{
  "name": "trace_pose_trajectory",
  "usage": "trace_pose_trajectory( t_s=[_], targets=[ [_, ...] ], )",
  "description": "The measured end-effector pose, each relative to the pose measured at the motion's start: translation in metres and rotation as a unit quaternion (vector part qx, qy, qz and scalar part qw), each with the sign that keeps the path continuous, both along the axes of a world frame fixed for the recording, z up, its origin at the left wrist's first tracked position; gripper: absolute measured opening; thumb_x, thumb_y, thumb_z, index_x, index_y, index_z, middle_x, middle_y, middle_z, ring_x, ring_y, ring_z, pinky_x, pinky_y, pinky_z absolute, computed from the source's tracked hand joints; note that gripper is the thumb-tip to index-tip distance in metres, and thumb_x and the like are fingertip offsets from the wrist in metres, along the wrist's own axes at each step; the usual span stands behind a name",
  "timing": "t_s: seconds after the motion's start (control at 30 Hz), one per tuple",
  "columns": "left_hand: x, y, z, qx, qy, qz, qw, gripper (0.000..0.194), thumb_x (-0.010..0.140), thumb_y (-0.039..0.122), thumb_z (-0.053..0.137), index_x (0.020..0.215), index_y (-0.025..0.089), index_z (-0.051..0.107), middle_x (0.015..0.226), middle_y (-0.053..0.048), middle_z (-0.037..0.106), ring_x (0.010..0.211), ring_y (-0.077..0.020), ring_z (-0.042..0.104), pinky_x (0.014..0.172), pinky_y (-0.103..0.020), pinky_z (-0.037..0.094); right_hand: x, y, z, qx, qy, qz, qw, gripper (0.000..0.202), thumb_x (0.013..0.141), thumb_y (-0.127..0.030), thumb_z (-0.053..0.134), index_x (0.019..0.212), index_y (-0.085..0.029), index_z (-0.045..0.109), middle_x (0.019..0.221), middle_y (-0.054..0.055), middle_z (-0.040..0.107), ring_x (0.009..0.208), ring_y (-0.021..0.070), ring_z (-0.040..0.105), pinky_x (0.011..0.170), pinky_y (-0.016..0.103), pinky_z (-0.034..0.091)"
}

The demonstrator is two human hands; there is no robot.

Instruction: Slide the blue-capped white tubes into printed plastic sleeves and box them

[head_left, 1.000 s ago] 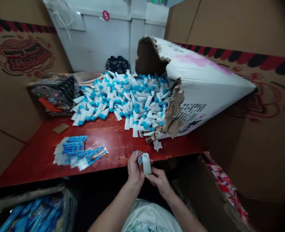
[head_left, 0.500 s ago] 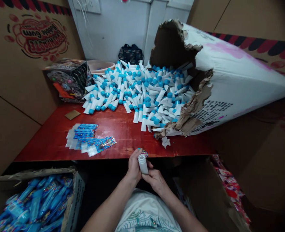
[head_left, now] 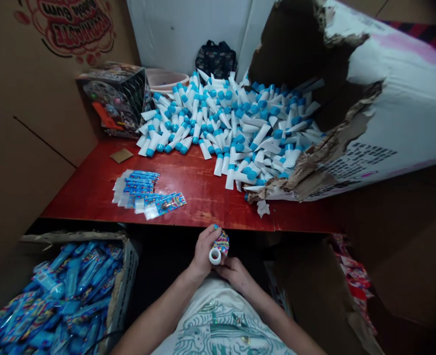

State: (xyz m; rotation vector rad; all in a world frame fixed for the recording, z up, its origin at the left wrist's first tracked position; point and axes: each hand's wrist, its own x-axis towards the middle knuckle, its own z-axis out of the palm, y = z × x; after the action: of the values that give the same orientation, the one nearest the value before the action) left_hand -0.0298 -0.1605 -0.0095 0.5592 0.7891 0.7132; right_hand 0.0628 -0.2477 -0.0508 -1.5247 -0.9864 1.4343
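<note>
Close to my body, in front of the table edge, my two hands meet. My left hand (head_left: 203,250) is closed on a small colourful printed packet (head_left: 222,241), pinched near its top and fanned out to the right. Just below the packet is a white plastic tube (head_left: 215,256), its round uncapped mouth facing up at me. My right hand (head_left: 234,272) is closed around the lower part of this tube, which the fingers mostly hide. On the red table (head_left: 188,177) lies a fanned row of flat blue printed sleeves (head_left: 140,190).
A heap of white tubes with blue caps (head_left: 221,118) spills from a torn white carton (head_left: 398,113). Below left stands a box of blue filled packs (head_left: 70,286); below right, a carton (head_left: 314,291) near red packs (head_left: 354,276). A dark bag (head_left: 216,60) sits behind.
The tube has tipped so its mouth now points at me, lower down. More of the printed packet shows beside it. The whole view has shifted slightly.
</note>
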Motion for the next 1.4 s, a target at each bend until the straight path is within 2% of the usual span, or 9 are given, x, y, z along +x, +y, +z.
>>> trace_pose_trajectory(
  t_s=[0.1,0.2,0.4,0.77,0.87,1.03,1.13,1.3,1.4],
  targets=[
    [-0.008,0.002,-0.004,0.022,0.043,0.003,0.999,0.032,0.071,0.043,0.068,0.071,0.019,0.047,0.050,0.007,0.046,0.031,-0.0077,0.043,0.030,-0.019,0.030,0.006,-0.002,0.010,-0.066,0.179,-0.144,0.971,0.026,0.070,-0.042,0.066,0.070,-0.016,0.065,0.051,-0.005,0.044,0.042,0.0073,0.034,0.042,0.021,0.024],
    [-0.010,0.003,-0.018,0.021,0.071,-0.009,0.997,0.031,0.071,0.045,0.065,0.073,0.019,0.049,0.050,0.006,0.048,0.031,-0.0089,0.044,0.028,-0.020,0.031,0.014,-0.002,0.034,-0.047,0.316,-0.253,0.913,0.032,0.073,-0.044,0.067,0.087,-0.015,0.069,0.068,0.000,0.058,0.054,0.0099,0.051,0.047,0.021,0.035],
    [0.002,-0.001,-0.045,-0.038,0.109,-0.027,0.993,0.032,0.066,0.046,0.065,0.068,0.020,0.047,0.044,0.006,0.049,0.028,-0.0101,0.042,0.028,-0.020,0.028,0.014,0.004,0.068,0.043,0.336,-0.303,0.891,0.037,0.084,-0.050,0.055,0.097,-0.018,0.067,0.099,0.009,0.067,0.093,0.0204,0.062,0.080,0.033,0.049],
    [0.008,-0.010,-0.055,-0.089,0.089,-0.034,0.991,0.018,0.062,0.035,0.060,0.062,0.019,0.051,0.041,0.003,0.049,0.026,-0.0123,0.041,0.029,-0.022,0.025,-0.002,-0.006,0.039,0.191,-0.058,-0.087,0.976,0.044,0.096,-0.045,0.033,0.124,-0.019,0.055,0.129,0.012,0.055,0.119,0.0251,0.051,0.101,0.043,0.040],
    [0.007,-0.010,-0.055,-0.100,0.076,-0.031,0.992,0.016,0.061,0.032,0.059,0.059,0.019,0.049,0.040,0.004,0.047,0.028,-0.0114,0.041,0.031,-0.022,0.026,0.001,-0.009,0.040,0.241,-0.222,0.002,0.945,0.047,0.097,-0.041,0.030,0.135,-0.018,0.045,0.135,0.012,0.050,0.124,0.0245,0.046,0.103,0.042,0.038],
    [0.005,-0.012,-0.058,-0.112,0.059,-0.024,0.992,0.014,0.061,0.029,0.057,0.059,0.019,0.048,0.041,0.005,0.045,0.033,-0.0103,0.042,0.036,-0.022,0.030,0.005,-0.010,0.038,0.319,-0.484,0.129,0.804,0.060,0.093,-0.024,0.041,0.148,-0.013,0.020,0.138,0.016,0.047,0.130,0.0279,0.041,0.105,0.049,0.028],
    [0.006,-0.015,-0.064,-0.123,0.056,-0.041,0.990,0.012,0.060,0.027,0.057,0.059,0.019,0.048,0.041,0.004,0.045,0.033,-0.0106,0.042,0.036,-0.022,0.030,0.011,-0.011,0.043,0.333,-0.539,0.163,0.757,0.062,0.090,-0.017,0.044,0.147,-0.013,0.021,0.134,0.015,0.053,0.128,0.0278,0.044,0.106,0.048,0.025],
    [0.007,-0.019,-0.071,-0.148,0.071,-0.102,0.981,0.013,0.063,0.029,0.057,0.058,0.019,0.050,0.038,0.002,0.046,0.026,-0.0139,0.040,0.030,-0.023,0.023,0.034,-0.021,0.055,0.359,-0.525,0.212,0.741,0.060,0.089,-0.015,0.046,0.146,-0.017,0.027,0.126,0.012,0.060,0.124,0.0274,0.049,0.104,0.050,0.028],
    [0.006,-0.018,-0.070,-0.158,0.080,-0.113,0.978,0.017,0.065,0.032,0.058,0.057,0.019,0.050,0.035,0.002,0.045,0.023,-0.0137,0.038,0.029,-0.022,0.020,0.044,-0.027,0.054,0.364,-0.480,0.185,0.776,0.062,0.088,-0.012,0.045,0.146,-0.019,0.025,0.119,0.011,0.064,0.118,0.0260,0.054,0.100,0.050,0.033]
  ],
)
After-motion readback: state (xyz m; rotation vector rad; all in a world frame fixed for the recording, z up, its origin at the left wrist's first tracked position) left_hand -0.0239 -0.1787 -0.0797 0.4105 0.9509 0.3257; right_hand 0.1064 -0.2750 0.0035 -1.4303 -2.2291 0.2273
